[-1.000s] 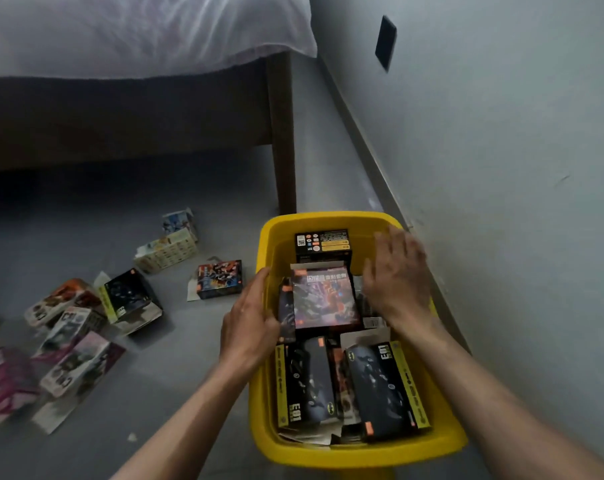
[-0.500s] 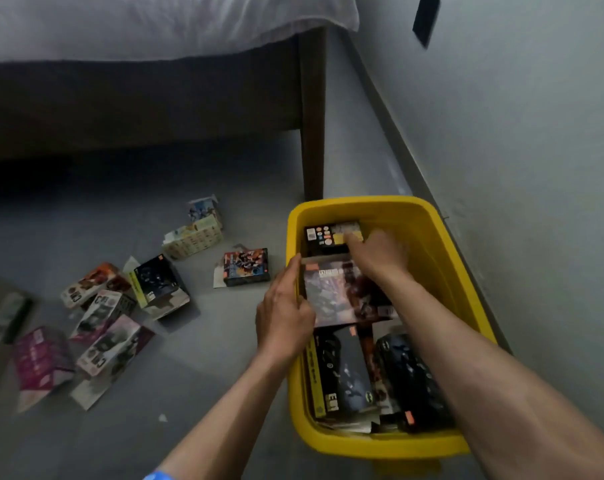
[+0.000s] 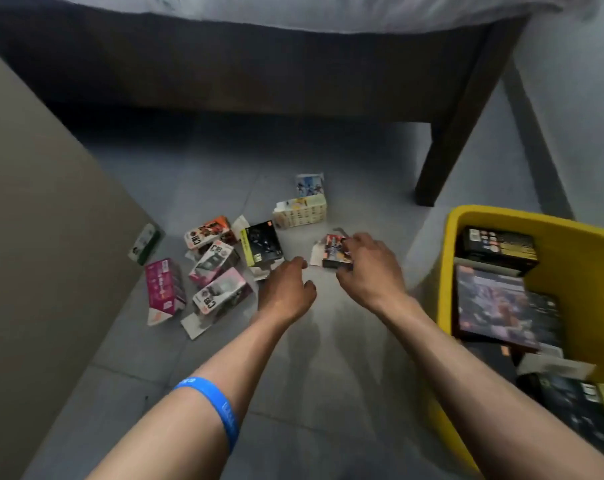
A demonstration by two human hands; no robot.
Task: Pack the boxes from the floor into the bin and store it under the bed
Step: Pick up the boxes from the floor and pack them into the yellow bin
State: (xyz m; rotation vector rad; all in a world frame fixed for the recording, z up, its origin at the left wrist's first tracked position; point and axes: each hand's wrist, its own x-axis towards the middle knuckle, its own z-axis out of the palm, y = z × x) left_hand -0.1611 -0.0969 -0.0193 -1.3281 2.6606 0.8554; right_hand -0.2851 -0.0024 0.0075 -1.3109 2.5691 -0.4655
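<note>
The yellow bin (image 3: 445,271) stands on the floor at the right, holding several dark boxes, among them a black one (image 3: 497,244) and a flat picture box (image 3: 490,303). Left of it, loose boxes lie on the grey floor: a small red and blue box (image 3: 331,251), a black and yellow box (image 3: 261,246), a cream box (image 3: 300,211), an orange one (image 3: 209,231) and a pink one (image 3: 163,289). My right hand (image 3: 366,268) hovers with spread fingers at the red and blue box, holding nothing. My left hand (image 3: 286,293) hangs loosely curled beside the black and yellow box.
The bed's dark wooden frame (image 3: 224,71) spans the back, its leg (image 3: 461,133) standing just behind the bin. A beige panel (image 3: 34,237) rises at the left, with a green box (image 3: 143,242) against it. A grey wall runs along the right.
Both hands have left the bin and swung left over the floor boxes. My view has turned left, so the bin now sits at the right edge.
</note>
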